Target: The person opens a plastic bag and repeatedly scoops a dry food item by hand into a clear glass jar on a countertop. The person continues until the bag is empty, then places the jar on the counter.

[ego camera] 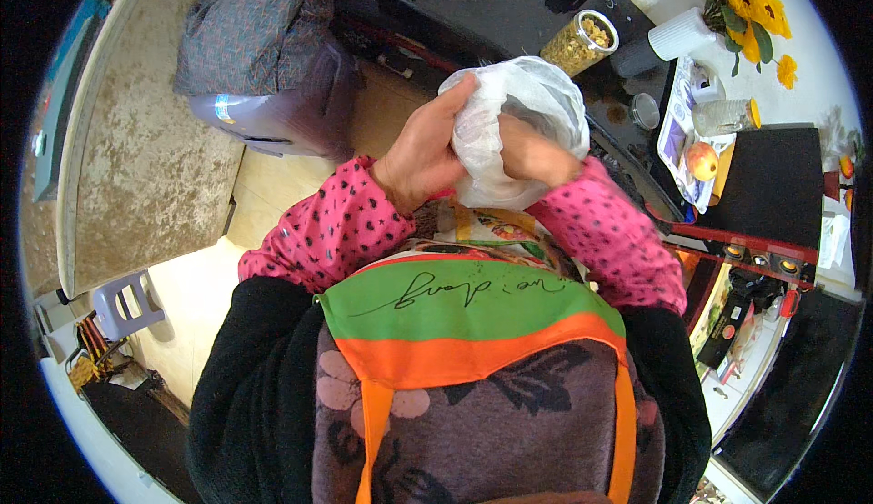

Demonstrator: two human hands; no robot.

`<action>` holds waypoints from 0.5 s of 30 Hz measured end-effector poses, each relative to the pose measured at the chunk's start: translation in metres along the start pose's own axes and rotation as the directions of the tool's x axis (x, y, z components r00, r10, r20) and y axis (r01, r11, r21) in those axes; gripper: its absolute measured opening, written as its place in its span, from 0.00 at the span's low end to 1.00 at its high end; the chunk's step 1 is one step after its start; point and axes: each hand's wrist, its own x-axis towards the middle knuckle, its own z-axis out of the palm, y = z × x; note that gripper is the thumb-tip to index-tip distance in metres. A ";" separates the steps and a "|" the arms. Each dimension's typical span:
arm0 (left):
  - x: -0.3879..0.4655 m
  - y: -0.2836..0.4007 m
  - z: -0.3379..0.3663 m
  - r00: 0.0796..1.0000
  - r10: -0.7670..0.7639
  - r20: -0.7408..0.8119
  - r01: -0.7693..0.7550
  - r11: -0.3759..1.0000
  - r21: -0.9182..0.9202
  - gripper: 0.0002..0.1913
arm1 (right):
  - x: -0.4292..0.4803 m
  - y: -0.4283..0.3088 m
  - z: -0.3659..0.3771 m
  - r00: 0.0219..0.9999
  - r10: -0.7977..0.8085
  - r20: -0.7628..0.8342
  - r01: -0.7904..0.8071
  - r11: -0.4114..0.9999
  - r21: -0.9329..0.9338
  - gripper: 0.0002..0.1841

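Observation:
A thin white plastic bag [511, 187] is held up in front of my chest, its mouth spread wide towards me. My left hand [426, 146] grips the bag's left side, with the thumb along the rim. Through the mouth reaches my right hand [535, 153], slightly blurred; its fingers are hidden inside the bag, so whether they hold anything cannot be seen. Just beyond the bag, a clear jar of dried yellowish pieces [578, 44] stands on the black tabletop [470, 16]. Pink patterned sleeve covers are on both my forearms.
A purple-grey suitcase [273, 112] under a dark cloth stands at left, beside a stained board [150, 129]. On the right are a white ribbed vase [682, 32] with yellow flowers, a round clear lid [644, 111], a tipped glass jar [723, 117] and an apple [702, 161] on a tray.

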 end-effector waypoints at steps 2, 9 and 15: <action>-0.011 -0.001 0.002 0.999 -0.038 -0.015 0.038 0.999 -0.015 0.27 | 0.005 0.004 0.024 0.982 0.180 0.048 -0.185 0.976 0.119 0.19; -0.038 -0.010 -0.002 0.996 0.001 -0.089 0.005 0.998 0.063 0.26 | -0.026 0.015 0.042 0.955 0.117 0.273 -0.038 0.960 -0.276 0.26; -0.025 -0.021 -0.018 0.998 -0.060 -0.012 0.061 0.997 0.040 0.25 | -0.059 0.058 0.101 0.967 0.249 -0.046 -0.254 0.951 -0.180 0.21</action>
